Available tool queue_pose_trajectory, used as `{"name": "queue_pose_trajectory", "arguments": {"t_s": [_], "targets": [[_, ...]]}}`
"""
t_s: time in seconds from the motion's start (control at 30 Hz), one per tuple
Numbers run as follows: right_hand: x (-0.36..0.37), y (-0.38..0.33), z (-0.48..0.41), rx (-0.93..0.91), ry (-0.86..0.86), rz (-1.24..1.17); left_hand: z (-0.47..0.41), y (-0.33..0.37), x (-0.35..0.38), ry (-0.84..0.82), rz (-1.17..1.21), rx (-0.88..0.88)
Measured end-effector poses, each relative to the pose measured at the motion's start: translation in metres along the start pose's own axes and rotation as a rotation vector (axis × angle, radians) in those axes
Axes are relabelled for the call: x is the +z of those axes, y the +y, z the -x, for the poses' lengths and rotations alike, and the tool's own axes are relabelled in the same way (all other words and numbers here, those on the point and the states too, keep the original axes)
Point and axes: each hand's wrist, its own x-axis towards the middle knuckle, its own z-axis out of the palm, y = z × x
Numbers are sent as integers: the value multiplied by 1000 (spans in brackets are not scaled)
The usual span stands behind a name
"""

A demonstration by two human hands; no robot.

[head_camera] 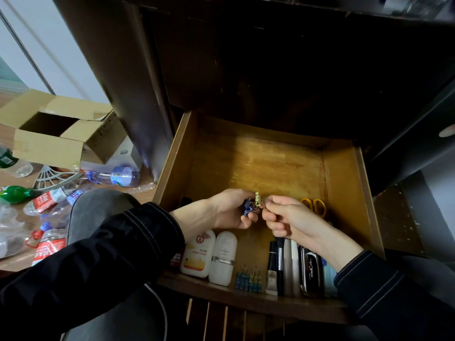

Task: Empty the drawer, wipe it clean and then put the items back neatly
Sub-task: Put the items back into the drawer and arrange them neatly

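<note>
Hovering over the half-bare drawer [270, 163], right grip [283, 217] pinches a yellow clip [257, 200], left grip [229, 210] clutches blue clips [247, 209]

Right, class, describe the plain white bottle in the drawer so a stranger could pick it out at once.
Find the open wooden drawer and look along its front edge, nearest the person. Two white bottles lie side by side left of centre; the plain white bottle is the right one, beside the binder clips. Unlike the orange-labelled bottle, it has a silver band and no colour.
</note>
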Motion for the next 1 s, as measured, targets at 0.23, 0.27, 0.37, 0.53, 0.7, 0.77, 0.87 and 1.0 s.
{"name": "queue_pose_trajectory", "arguments": {"t_s": [0.23, 0.27, 0.37, 0.53, 0.7, 0.77, 0.87, 1.0], "targets": [[0, 4, -4, -13, 94, 95, 0, 0, -1, 62, 70, 61], [0, 4, -4, -24, 94, 88, 0, 1, -1, 71, 86, 60], [0, 5, -5, -96, 110, 138, 2, 3, 0, 56, 116, 32], [1, 3, -2, -180, 157, 190, 8, 6, 1, -24, 49, 33], [4, -1, 1, -196, 108, 105, 10, 7, 0, -69, -21, 30], [4, -1, 1, -191, 122, 76, 9, 7, 0, -62, -5, 37], [1, -2, 0, -187, 162, 67, 8, 9, -2, -36, 90, 70], [-3, -2, -1, -205, 203, 31, 9, 10, -2, -79, 93, 114]]}}
